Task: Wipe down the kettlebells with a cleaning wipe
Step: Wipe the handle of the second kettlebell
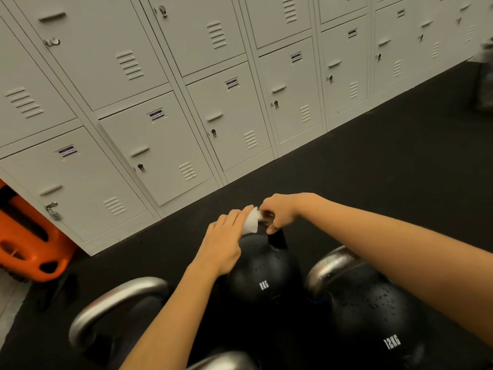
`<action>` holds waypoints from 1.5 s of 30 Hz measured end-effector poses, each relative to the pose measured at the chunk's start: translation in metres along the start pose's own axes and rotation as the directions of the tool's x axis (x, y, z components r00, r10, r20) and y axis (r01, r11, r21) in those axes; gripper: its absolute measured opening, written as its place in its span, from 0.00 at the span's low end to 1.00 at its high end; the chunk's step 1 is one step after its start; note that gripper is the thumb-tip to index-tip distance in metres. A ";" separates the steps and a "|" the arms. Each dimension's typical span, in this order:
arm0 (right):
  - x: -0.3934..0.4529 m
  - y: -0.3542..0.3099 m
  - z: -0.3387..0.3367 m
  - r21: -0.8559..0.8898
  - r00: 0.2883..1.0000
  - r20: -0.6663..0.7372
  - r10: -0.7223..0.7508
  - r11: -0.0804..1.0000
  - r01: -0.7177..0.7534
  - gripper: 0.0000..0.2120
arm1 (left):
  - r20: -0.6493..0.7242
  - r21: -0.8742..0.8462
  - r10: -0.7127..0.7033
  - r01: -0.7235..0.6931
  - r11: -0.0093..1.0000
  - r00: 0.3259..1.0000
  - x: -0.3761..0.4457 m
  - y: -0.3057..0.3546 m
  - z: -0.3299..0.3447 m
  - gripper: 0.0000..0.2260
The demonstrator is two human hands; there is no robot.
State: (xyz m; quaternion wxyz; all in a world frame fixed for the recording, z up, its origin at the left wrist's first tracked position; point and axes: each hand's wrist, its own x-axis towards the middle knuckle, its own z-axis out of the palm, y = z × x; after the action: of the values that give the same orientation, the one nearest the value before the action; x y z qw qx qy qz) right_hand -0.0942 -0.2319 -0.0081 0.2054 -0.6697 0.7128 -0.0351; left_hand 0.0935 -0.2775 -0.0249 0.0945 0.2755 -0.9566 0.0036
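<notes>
We note a dark rubber floor (373,182) running up to a bank of pale grey lockers (160,102), and we take the kettlebell marked 8KG (262,273) as our landmark; it stands on that floor near the bottom centre of the head view. Our left hand (224,244) lies over the upper left shoulder of the 8KG bell, fingers closed on a white cleaning wipe (252,221) pressed against the bell's handle (276,237). Our right hand (280,212) is curled around the top of that handle, just right of the wipe, and appears to steady it. To the right of the landmark and touching or nearly touching it stands a bell marked 12KG (373,316) with a bare steel handle; its body carries water droplets. To the lower left of the landmark we see the steel handle of a third kettlebell (114,305). Well to the left, against the lockers, sits an orange plastic object (29,249). We judge the bells heavy, rigid and unlikely to shift under wiping; wet surfaces may be slippery, so the handle is the sound place to hold. The wipe is soft, light and bunches easily; it wants a full-finger pinch.
</notes>
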 end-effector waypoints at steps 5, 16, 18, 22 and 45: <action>-0.002 -0.007 0.001 -0.008 0.999 0.034 0.008 1.000 -0.007 0.12 | 0.094 -0.179 -0.172 0.187 0.966 0.981 -0.019 -0.018 -0.004 0.20; -0.012 -0.017 0.008 -0.016 1.000 0.015 0.015 1.000 -0.015 0.19 | 0.042 -0.008 -0.206 0.207 0.978 0.978 -0.009 0.003 -0.004 0.24; -0.012 -0.016 0.010 -0.007 1.000 0.009 0.009 1.000 -0.009 0.20 | 0.018 0.061 -0.151 0.149 0.987 0.988 -0.005 0.007 -0.002 0.28; -0.012 -0.012 0.012 0.014 1.000 0.006 0.001 1.000 -0.001 0.19 | 0.067 -0.059 -0.156 0.160 0.985 0.986 -0.010 -0.003 -0.006 0.23; -0.002 -0.025 0.001 0.065 0.986 0.084 0.144 0.987 -0.149 0.22 | 0.217 -0.486 -0.820 0.787 0.381 0.530 -0.006 0.036 -0.013 0.22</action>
State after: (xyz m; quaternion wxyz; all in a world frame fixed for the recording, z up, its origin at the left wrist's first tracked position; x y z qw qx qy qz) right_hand -0.0703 -0.2317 -0.0005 0.2591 -0.6086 0.7497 -0.0186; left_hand 0.0819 -0.2428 -0.0115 0.1845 0.6654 -0.6592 -0.2977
